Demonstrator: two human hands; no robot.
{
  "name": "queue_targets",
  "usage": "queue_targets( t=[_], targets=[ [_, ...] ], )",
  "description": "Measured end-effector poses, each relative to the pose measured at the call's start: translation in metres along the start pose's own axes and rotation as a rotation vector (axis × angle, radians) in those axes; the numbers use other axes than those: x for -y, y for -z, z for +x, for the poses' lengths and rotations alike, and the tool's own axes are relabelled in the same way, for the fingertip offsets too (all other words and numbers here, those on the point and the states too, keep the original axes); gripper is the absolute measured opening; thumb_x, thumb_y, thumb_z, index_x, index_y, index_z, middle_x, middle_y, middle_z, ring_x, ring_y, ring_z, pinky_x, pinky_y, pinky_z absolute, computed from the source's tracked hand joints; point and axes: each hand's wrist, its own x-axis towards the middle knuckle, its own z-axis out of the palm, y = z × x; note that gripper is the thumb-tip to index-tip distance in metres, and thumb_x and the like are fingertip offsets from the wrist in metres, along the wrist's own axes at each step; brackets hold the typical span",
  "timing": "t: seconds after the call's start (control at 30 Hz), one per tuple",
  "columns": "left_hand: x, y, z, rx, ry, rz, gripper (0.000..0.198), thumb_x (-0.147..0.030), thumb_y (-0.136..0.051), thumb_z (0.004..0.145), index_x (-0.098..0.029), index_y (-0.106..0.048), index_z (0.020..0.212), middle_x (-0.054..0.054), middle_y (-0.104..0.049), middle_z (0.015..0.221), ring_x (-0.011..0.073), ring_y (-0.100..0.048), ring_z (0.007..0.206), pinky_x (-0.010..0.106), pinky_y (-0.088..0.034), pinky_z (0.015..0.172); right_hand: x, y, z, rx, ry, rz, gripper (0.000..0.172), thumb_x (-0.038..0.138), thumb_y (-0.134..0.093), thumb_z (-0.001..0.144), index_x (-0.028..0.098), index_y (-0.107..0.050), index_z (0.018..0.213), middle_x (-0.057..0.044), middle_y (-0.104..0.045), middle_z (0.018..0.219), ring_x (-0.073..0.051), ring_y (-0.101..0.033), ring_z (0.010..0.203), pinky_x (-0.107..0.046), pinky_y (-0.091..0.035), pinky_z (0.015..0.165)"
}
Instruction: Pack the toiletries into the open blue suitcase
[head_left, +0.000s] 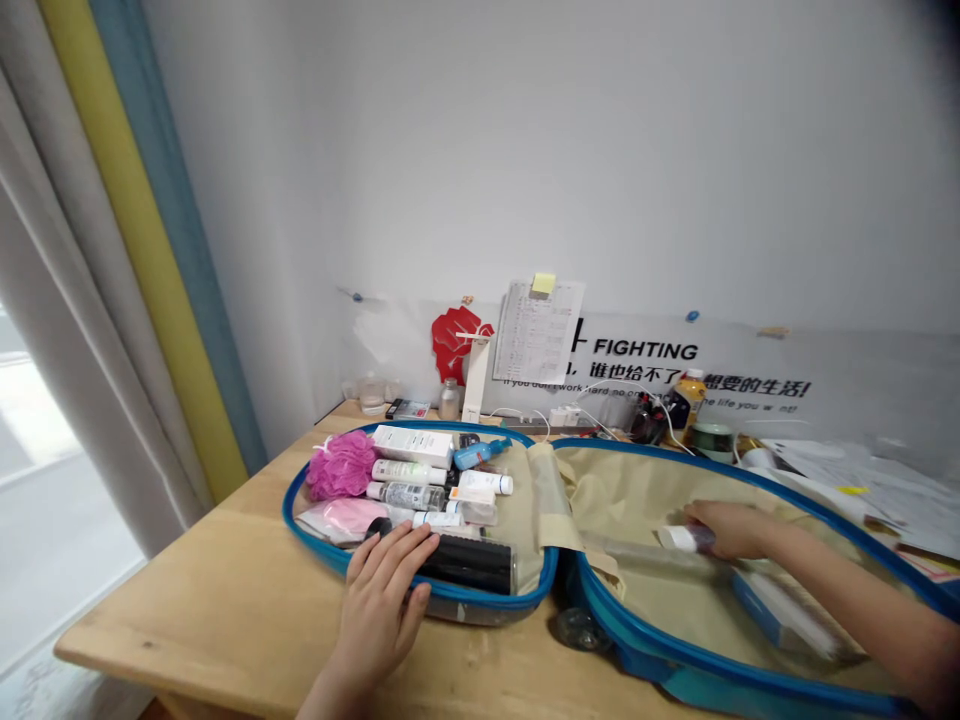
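Observation:
An open suitcase (556,560) with a blue zip edge lies on the wooden table, its two halves side by side. My left hand (386,590) rests over the near rim of the left half, fingers stretched out onto a black ribbed cylinder (472,562). Behind it lie a pink bath puff (341,464), a white box (412,445), a blue bottle (477,455) and several white and clear bottles and tubes. Inside the right half, my right hand (727,528) is closed around a small bottle with a white cap (679,538). Below that hand lies a blue-and-white box (780,610), blurred.
Along the wall stand a glass cup (370,395), a white lamp (477,378), a power strip with cables and a yellow bottle (688,396). Papers (847,470) lie at the far right. A grey curtain (82,330) with yellow and blue stripes hangs at left.

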Motion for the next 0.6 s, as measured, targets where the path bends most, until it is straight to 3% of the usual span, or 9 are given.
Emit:
queue_targets(
  t=[0.13,0.2,0.27,0.37,0.43,0.6],
  targets=[
    [0.001,0.000,-0.001,0.013,-0.001,0.000,0.039,-0.025,-0.045,0.091,-0.024,-0.059,0.127,0.004,-0.066,0.125,0.0189,-0.055,0.122,0.034,-0.028,0.107,0.020,0.029,-0.001,0.173,0.085,0.023,0.010,0.024,-0.067,0.077,0.020,-0.060,0.072,-0.001,-0.063,0.074,-0.011,-0.057,0.065,-0.028,-0.047,0.067],
    [0.001,-0.001,-0.001,0.014,-0.004,-0.004,0.039,-0.024,-0.046,0.090,-0.024,-0.058,0.127,0.003,-0.065,0.126,0.0187,-0.055,0.122,0.034,-0.027,0.108,0.038,0.050,0.006,0.163,0.131,0.073,0.007,0.023,-0.064,0.072,0.020,-0.062,0.078,-0.006,-0.066,0.080,-0.016,-0.060,0.070,-0.031,-0.048,0.071],
    [0.002,-0.001,-0.001,0.015,-0.003,-0.008,0.040,-0.023,-0.046,0.089,-0.024,-0.058,0.128,0.003,-0.065,0.127,0.0186,-0.055,0.122,0.034,-0.027,0.108,0.065,0.070,0.016,0.126,0.190,0.135,0.019,0.030,-0.057,0.075,0.020,-0.062,0.091,-0.011,-0.067,0.094,-0.021,-0.062,0.083,-0.034,-0.048,0.079],
    [0.002,-0.001,-0.001,0.009,0.001,-0.012,0.040,-0.022,-0.047,0.089,-0.025,-0.058,0.127,0.003,-0.065,0.126,0.0183,-0.055,0.122,0.034,-0.026,0.108,0.128,0.087,0.029,0.125,0.300,0.218,0.036,0.038,-0.049,0.080,0.019,-0.059,0.109,-0.012,-0.064,0.114,-0.024,-0.061,0.101,-0.037,-0.046,0.092],
    [0.001,-0.001,0.000,0.009,0.005,-0.016,0.040,-0.022,-0.047,0.089,-0.024,-0.059,0.127,0.003,-0.065,0.126,0.0183,-0.055,0.122,0.033,-0.027,0.108,0.182,0.084,0.033,0.190,0.410,0.258,0.037,0.039,-0.052,0.082,0.021,-0.059,0.113,-0.009,-0.064,0.118,-0.022,-0.060,0.104,-0.036,-0.046,0.094],
    [0.000,0.002,0.001,0.016,0.011,-0.021,0.040,-0.022,-0.047,0.089,-0.025,-0.059,0.127,0.003,-0.066,0.125,0.0186,-0.056,0.120,0.033,-0.029,0.106,0.315,0.039,0.026,0.367,0.661,0.245,0.032,0.040,-0.060,0.087,0.017,-0.061,0.110,-0.006,-0.063,0.113,-0.017,-0.060,0.101,-0.041,-0.049,0.091]
  ],
)
